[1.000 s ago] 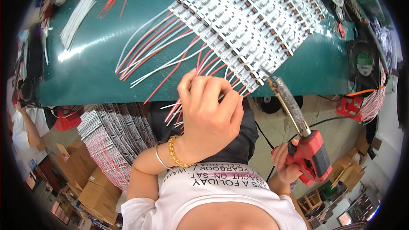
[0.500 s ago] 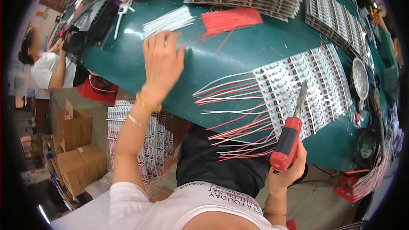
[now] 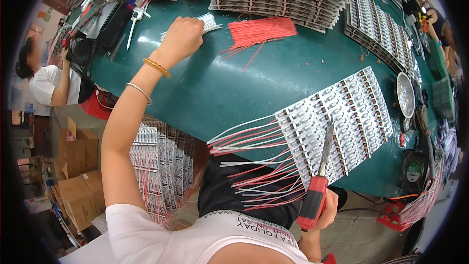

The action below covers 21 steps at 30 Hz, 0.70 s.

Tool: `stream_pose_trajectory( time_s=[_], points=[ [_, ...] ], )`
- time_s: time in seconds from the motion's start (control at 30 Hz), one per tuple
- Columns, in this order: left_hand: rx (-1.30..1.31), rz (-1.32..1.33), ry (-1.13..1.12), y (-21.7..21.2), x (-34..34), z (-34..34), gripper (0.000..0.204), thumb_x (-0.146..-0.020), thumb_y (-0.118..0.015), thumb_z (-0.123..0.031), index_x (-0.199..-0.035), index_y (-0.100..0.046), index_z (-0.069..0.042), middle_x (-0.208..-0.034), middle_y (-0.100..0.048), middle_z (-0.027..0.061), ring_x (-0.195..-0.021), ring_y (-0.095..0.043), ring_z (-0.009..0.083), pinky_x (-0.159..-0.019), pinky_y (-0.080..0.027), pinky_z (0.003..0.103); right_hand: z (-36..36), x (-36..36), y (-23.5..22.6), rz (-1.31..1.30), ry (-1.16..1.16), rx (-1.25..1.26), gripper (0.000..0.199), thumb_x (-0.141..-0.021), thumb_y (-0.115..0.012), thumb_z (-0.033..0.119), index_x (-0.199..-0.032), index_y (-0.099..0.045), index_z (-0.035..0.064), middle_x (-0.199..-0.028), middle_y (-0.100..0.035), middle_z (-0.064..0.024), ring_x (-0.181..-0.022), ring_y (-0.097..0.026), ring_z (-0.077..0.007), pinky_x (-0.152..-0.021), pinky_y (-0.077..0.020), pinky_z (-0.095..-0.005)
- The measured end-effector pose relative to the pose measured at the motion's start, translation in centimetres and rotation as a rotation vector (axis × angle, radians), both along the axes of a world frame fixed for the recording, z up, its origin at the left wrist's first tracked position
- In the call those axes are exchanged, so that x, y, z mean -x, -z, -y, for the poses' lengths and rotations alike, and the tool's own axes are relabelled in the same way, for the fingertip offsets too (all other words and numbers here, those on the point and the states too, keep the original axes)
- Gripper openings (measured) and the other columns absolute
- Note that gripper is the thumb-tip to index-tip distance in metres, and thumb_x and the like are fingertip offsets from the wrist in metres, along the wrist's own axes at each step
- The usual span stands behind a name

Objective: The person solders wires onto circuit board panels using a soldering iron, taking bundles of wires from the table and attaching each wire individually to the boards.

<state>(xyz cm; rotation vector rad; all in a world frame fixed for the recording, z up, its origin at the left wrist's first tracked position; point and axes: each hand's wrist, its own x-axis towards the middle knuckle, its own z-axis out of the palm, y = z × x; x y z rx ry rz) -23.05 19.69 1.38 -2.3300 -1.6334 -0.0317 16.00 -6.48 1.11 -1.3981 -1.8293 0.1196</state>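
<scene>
My left hand point(image 3: 183, 37) is over a bundle of white wires point(image 3: 211, 22), its fingers curled down into the pile. The fingertips are hidden, so what they pinch does not show. Just right of it lies a bundle of red wires point(image 3: 259, 33). My right hand point(image 3: 326, 213) is wrapped round the grip of a red-and-black soldering gun point(image 3: 312, 204). The gun's long metal tip points away from me, above a white panel of small circuit boards point(image 3: 337, 124). Red and white wires point(image 3: 254, 137) trail from the panel's left edge, over the table's near edge.
Tall stacks of similar panels point(image 3: 278, 0) stand at the back of the green table point(image 3: 220, 88). At the right are a round metal dish point(image 3: 405, 95) and a black reel point(image 3: 414, 170). More wired panels point(image 3: 163, 166) hang below the table's left edge. A person point(image 3: 53, 80) sits far left.
My left hand has gone forward onto the white wires, and its fingers have curled in. My right hand and the soldering gun have drawn back toward me; the panel appears lower and further left.
</scene>
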Motion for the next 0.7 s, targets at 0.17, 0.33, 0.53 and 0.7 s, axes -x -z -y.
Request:
stream_pose_trajectory(
  time_s=[0.17, 0.33, 0.53, 0.7],
  points=[
    [0.037, 0.064, -0.036, -1.8, -0.2, 0.5, 0.008, -0.075, -0.055, -0.009, -0.077, -0.057, -0.001, -0.076, -0.060, 0.0171, -0.076, -0.056, 0.0316, -0.072, -0.042, 0.040, 1.7, -0.8, 1.1, -0.085, 0.034, 0.037, 0.030, -0.076, -0.063, -0.002, -0.103, -0.050, -0.0073, -0.086, -0.060, -0.0190, -0.073, -0.058, -0.0280, -0.066, -0.0472, -0.0334],
    [0.056, 0.193, 0.000, -2.9, 0.6, 0.9, 0.007, -0.080, -0.053, -0.007, -0.082, -0.056, -0.002, -0.078, -0.059, 0.0180, -0.076, -0.055, 0.0355, -0.071, -0.043, 0.044, 2.0, -1.2, 1.2, -0.158, 0.039, 0.070, 0.031, -0.079, -0.063, -0.002, -0.105, -0.047, -0.0072, -0.090, -0.059, -0.0193, -0.077, -0.058, -0.0270, -0.071, -0.0465, -0.0333],
    [0.077, 0.119, -0.016, -3.4, 1.0, 1.6, 0.008, -0.081, -0.051, -0.005, -0.087, -0.057, -0.004, -0.083, -0.056, 0.0141, -0.074, -0.056, 0.0354, -0.067, -0.044, 0.044, 2.8, -1.8, 2.3, -0.301, 0.144, -0.007, 0.029, -0.081, -0.060, -0.003, -0.109, -0.051, -0.0041, -0.095, -0.060, -0.0117, -0.081, -0.057, -0.0182, -0.076, -0.0439, -0.0290],
    [0.015, -0.152, 0.066, -9.4, -2.3, 1.5, 0.011, -0.073, -0.054, -0.002, -0.080, -0.061, -0.006, -0.079, -0.062, 0.0118, -0.074, -0.062, 0.0311, -0.063, -0.050, 0.039, 3.4, -2.6, 1.8, -0.145, 0.360, 0.150, 0.028, -0.082, -0.062, 0.003, -0.105, -0.049, -0.0071, -0.089, -0.062, -0.0170, -0.078, -0.060, -0.0249, -0.071, -0.0466, -0.0310]
  ],
)
